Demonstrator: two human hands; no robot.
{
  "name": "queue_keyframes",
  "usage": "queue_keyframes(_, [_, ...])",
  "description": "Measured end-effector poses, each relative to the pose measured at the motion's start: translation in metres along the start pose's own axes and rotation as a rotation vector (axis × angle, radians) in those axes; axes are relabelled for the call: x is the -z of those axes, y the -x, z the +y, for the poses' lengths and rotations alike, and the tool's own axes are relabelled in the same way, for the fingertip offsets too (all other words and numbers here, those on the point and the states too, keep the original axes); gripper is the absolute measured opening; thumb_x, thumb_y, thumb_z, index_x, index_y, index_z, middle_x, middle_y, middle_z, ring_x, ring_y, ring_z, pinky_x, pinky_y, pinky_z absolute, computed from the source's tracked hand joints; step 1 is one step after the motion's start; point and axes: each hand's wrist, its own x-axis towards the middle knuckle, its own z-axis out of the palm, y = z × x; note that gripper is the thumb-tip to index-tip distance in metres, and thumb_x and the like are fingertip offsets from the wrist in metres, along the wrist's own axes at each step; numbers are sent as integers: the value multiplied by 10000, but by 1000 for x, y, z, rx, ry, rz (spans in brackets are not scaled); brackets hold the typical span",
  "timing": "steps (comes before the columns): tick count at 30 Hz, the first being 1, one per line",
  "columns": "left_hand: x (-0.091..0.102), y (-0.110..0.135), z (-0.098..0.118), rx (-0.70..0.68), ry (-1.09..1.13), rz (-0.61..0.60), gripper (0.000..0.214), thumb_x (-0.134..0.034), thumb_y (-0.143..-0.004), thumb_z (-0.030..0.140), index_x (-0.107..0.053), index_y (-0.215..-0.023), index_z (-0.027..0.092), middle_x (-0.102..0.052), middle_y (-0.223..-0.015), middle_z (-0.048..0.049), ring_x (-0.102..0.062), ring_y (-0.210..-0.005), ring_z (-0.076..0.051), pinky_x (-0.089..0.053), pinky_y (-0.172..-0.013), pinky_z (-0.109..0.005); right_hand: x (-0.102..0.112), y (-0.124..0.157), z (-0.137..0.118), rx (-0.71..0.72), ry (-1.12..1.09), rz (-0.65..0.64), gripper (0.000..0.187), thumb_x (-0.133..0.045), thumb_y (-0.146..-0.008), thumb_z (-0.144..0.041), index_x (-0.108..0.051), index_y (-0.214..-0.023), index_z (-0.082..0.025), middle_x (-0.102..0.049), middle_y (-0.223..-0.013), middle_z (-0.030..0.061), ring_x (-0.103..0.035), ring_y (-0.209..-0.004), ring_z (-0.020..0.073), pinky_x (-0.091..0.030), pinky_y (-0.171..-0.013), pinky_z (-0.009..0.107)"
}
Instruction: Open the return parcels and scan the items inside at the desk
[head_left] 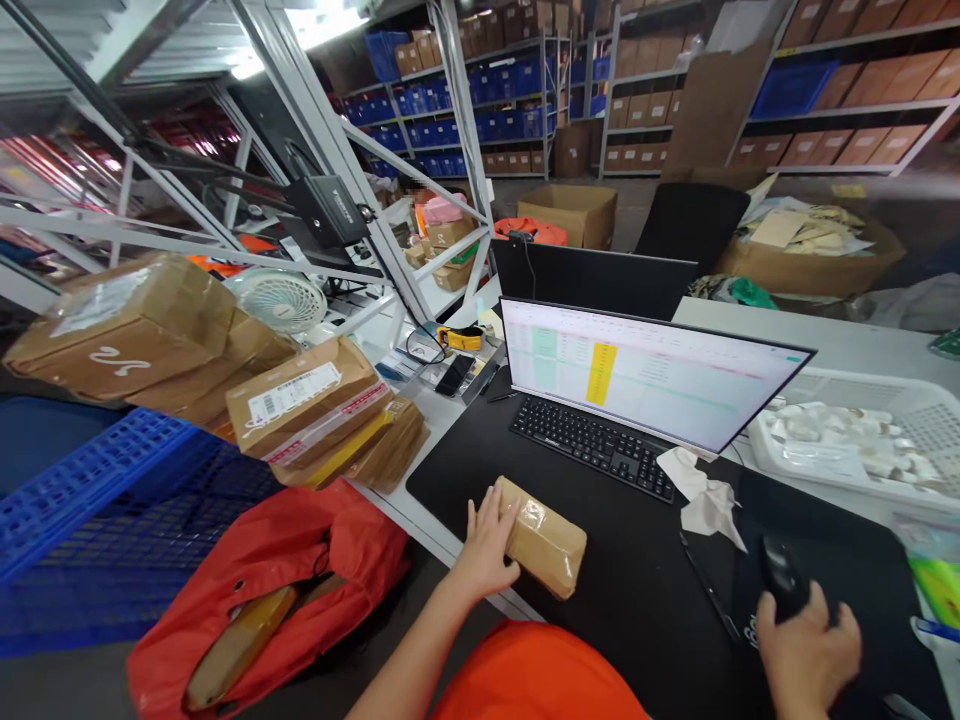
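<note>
A small brown parcel (546, 538), wrapped in shiny clear tape, lies on the black desk mat. My left hand (487, 545) rests against the parcel's left end with its fingers spread, touching it but not wrapped around it. On the right, my right hand (806, 640) has its thumb and fingers at the rear sides of a black computer mouse (784, 575). Beyond the parcel stand a black keyboard (589, 445) and a monitor (637, 375) with a spreadsheet showing. Between the parcel and the mouse lie a dark pen (709, 588) and crumpled white paper (709, 510).
Taped cartons (311, 405) are stacked at the desk's left edge, beside larger boxes (142, 335). Below them sit a red bag (262, 590) and a blue crate (82, 540). A white basket (862, 435) of small packets stands right. A phone (454, 375) lies near the monitor.
</note>
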Motion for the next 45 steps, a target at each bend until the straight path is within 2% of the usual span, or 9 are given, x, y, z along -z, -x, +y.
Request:
queue_keyframes(4, [-29, 13, 20, -167, -173, -83, 1089, -816, -625, 215, -273, -1565, 314, -118, -1668, -117, -71, -1519, -435, -43, -1203, -694, -36, -44, -11, 39, -19, 43, 722, -501, -853, -519, -478, -1439, -98, -423, -1417, 320, -465, -1291, 489, -452, -951, 607])
queue_keyframes(7, [-46, 19, 16, -206, -368, -4, 1108, -805, -661, 164, -193, -1581, 239, -158, -1653, -179, -146, -1512, -420, -242, -1186, -664, -54, -58, 0, 24, 24, 23, 696, -489, -861, -575, -523, -1415, -155, -470, -1398, 271, -528, -1226, 455, -496, -896, 564])
queue_keyframes(11, [-58, 27, -3, -313, -508, 190, 858, -780, -707, 116, -380, -1465, 161, -302, -1585, -238, -314, -1466, -391, -431, -1114, -583, -68, -56, 20, 33, 110, 14, 583, -417, -914, -546, -588, -1354, -204, -506, -1389, 220, -589, -1153, 406, -522, -825, 505])
queue_keyframes(15, [-61, 33, -11, -383, -559, 309, 569, -695, -767, 99, -541, -1311, 164, -528, -1396, -193, -500, -1339, -346, -535, -1029, -524, -73, -53, 30, 81, 118, 63, 503, -460, -900, -480, -649, -1269, -196, -559, -1339, 194, -603, -1133, 390, -511, -841, 492])
queue_keyframes(24, [-56, 25, -2, -353, -624, 284, 557, -596, -828, 116, -529, -1377, 180, -641, -1226, -136, -594, -1207, -301, -558, -1006, -509, -78, -56, 32, 51, 72, 169, 476, -549, -861, -428, -667, -1251, -183, -567, -1346, 199, -587, -1169, 397, -501, -854, 476])
queue_keyframes(31, [-54, 28, -8, -465, -577, 311, 585, -536, -791, 60, -537, -1370, 144, -656, -1266, -152, -581, -1254, -292, -543, -1034, -521, -84, -56, 39, 87, 95, 193, 472, -528, -875, -457, -689, -1222, -182, -580, -1328, 207, -608, -1141, 396, -494, -807, 464])
queue_keyframes(36, [-52, 24, -10, -458, -535, 237, 637, -545, -747, 59, -546, -1378, 150, -681, -1246, -147, -602, -1232, -300, -531, -1042, -549, -86, -60, 42, 98, 75, 243, 467, -582, -835, -454, -682, -1208, -191, -587, -1311, 215, -617, -1110, 407, -485, -775, 477])
queue_keyframes(40, [-47, 20, -10, -438, -504, 152, 611, -555, -724, 48, -581, -1329, 127, -676, -1265, -159, -609, -1223, -302, -527, -1052, -531, -74, -51, 26, 119, 89, 342, 464, -624, -805, -429, -669, -1161, -135, -600, -1269, 244, -536, -1209, 439, -432, -897, 541])
queue_keyframes(45, [-48, 17, -13, -424, -476, 127, 586, -576, -768, 70, -562, -1349, 151, -676, -1268, -148, -620, -1207, -304, -522, -1054, -542, -57, 9, -13, 284, 53, -34, 423, -443, -919, -395, -665, -1130, -104, -640, -1187, 200, -593, -1028, 320, -425, -830, 417])
